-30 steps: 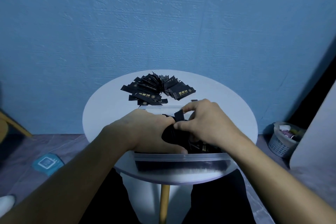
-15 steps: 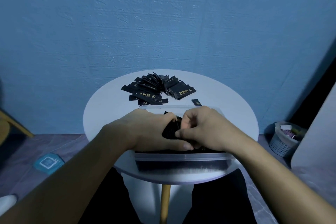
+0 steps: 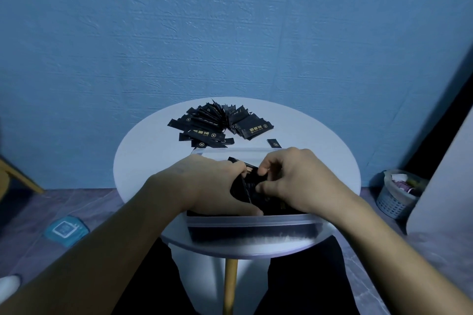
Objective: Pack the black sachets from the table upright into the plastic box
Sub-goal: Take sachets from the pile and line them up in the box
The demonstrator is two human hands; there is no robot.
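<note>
Left hand [image 3: 212,184] curls round the upright sachets [image 3: 252,186] in the plastic box [image 3: 250,220], right hand [image 3: 302,181] pinches one into the row; slacken either grip early and the stack probably fans over, with the loose pile [image 3: 217,123] unpacked on the table [image 3: 143,161].

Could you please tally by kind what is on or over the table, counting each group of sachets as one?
Plastic box: 1
Heap of loose sachets: 1
Lone sachet: 1
Sachet bundle inside the box: 1
Left hand, right hand: 2
Total: 6
</note>
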